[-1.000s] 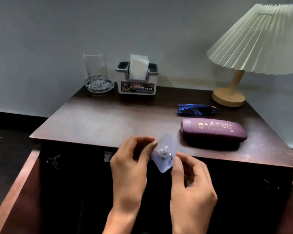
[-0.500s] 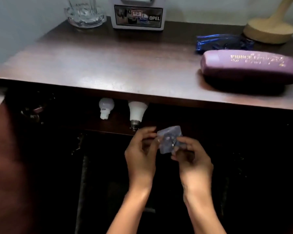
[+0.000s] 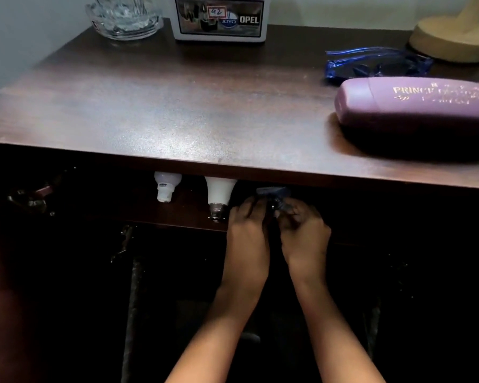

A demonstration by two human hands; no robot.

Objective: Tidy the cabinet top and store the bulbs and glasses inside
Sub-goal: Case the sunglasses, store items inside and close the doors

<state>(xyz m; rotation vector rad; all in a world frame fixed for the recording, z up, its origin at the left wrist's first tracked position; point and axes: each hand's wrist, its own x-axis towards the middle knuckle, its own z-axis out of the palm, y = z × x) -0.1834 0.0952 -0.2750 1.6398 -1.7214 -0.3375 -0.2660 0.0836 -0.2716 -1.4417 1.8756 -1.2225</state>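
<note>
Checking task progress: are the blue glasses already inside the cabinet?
No, the blue glasses lie on the cabinet top, behind the purple case, while only two bulbs sit on the shelf inside.

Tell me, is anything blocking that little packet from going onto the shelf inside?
Nothing visible does. Both hands hold the clear packet just under the cabinet top, right of the two bulbs lying on the shelf. The space there looks free, though dark.

Left hand [image 3: 248, 239], right hand [image 3: 304, 239] — bare; forearms unsleeved
</note>
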